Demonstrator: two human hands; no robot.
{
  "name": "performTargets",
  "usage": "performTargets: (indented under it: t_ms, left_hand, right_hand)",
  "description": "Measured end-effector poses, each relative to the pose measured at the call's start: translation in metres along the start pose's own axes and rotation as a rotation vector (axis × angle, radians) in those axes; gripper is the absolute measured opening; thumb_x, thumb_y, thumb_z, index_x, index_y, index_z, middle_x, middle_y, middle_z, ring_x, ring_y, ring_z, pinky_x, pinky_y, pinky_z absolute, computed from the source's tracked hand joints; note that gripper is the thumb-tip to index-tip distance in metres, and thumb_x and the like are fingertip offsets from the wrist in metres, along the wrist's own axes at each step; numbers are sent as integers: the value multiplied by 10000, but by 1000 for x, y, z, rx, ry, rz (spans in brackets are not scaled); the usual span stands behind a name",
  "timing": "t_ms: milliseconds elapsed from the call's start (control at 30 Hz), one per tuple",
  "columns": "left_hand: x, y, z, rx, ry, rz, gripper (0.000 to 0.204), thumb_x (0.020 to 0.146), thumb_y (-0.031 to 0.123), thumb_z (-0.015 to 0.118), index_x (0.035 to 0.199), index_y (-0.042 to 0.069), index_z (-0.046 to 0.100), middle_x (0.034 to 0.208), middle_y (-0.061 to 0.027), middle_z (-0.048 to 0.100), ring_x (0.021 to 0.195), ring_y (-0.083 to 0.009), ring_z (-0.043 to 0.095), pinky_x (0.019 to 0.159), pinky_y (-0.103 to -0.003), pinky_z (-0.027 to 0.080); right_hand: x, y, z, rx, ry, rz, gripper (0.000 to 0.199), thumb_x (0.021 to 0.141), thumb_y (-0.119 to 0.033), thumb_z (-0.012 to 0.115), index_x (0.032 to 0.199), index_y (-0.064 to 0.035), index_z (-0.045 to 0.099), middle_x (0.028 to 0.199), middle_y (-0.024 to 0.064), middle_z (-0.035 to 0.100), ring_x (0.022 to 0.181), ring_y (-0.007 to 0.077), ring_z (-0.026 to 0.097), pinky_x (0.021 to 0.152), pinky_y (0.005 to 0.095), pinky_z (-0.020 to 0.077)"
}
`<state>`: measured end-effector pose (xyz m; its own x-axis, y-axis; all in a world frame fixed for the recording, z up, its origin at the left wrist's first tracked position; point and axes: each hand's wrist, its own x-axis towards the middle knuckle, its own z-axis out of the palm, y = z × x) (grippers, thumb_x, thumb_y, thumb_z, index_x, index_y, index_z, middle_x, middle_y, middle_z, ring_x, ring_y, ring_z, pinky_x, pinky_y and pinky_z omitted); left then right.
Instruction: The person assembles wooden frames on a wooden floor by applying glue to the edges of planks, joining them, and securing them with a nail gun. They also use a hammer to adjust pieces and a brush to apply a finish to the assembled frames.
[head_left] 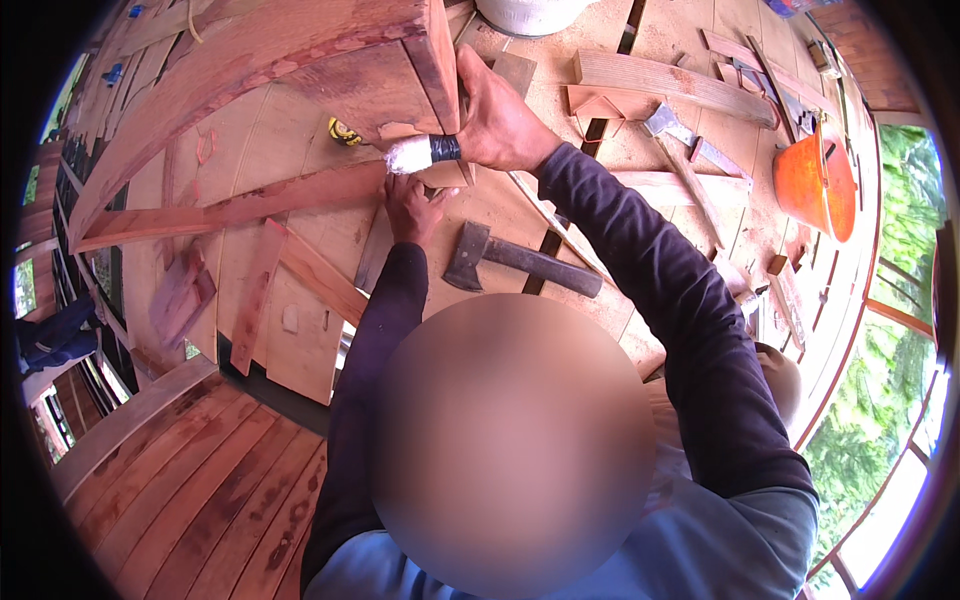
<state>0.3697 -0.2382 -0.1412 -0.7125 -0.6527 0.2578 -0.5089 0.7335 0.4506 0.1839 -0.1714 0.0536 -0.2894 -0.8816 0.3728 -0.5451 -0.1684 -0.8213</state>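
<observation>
A large reddish curved wooden piece (330, 70) stands in front of me, its squared end towards my right. My right hand (500, 115) is closed around the edge of that end. A white wrapped bundle with a black band (425, 153) meets the lower side of this hand; whether it is held or wound on a finger I cannot tell. Just below the bundle is my left hand (410, 207), its thumb stretched out apart and its fingertips at the bundle's white end. Nearer to me lies a hatchet (468, 255) with a dark head and worn handle.
A yellow-black tape measure (343, 132) lies behind the wood. To the right are timber offcuts (670, 85), another hatchet (665, 120), a hand saw (722, 157) and an orange bucket (815, 185). A white tub (530, 14) stands at the far edge. Sawdust covers the boards.
</observation>
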Motion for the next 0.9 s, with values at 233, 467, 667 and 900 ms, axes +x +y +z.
performTargets:
  t_ms: [233, 467, 667, 900]
  left_hand:
    - [-6, -23, 22, -262, -8, -48, 555, 736, 509, 859, 910, 12, 685, 987, -175, 626, 1002, -358, 585, 971, -513, 410]
    - [1, -17, 23, 83, -79, -30, 789, 742, 720, 734, 1027, -15, 697, 1078, -188, 676, 1100, -347, 596, 1086, -539, 292]
    - [7, -9, 9, 59, -163, -12, 744, 796, 730, 665, 1007, 21, 747, 1102, -202, 707, 1186, -304, 590, 1175, -520, 185]
    - [5, -18, 17, -23, 69, 103, 856, 729, 690, 756, 1269, 38, 629, 1268, -166, 659, 1266, -293, 548, 1178, -519, 202]
  right_hand:
    - [-5, -4, 6, -2, -46, 34, 815, 629, -540, 928, 1016, 0, 456, 900, 232, 635, 903, 380, 678, 814, 427, 528]
    - [-4, 9, 11, 292, -53, -112, 1006, 682, -319, 933, 1446, 9, 367, 1384, 165, 520, 1272, 246, 522, 1063, 365, 425]
    - [-6, 3, 16, 443, -11, -101, 976, 673, -330, 941, 1407, 17, 399, 1362, 175, 526, 1287, 264, 515, 1061, 374, 427]
    - [2, -10, 12, 151, 56, -98, 946, 670, -339, 947, 1373, 25, 430, 1302, 187, 570, 1251, 283, 548, 1053, 380, 437]
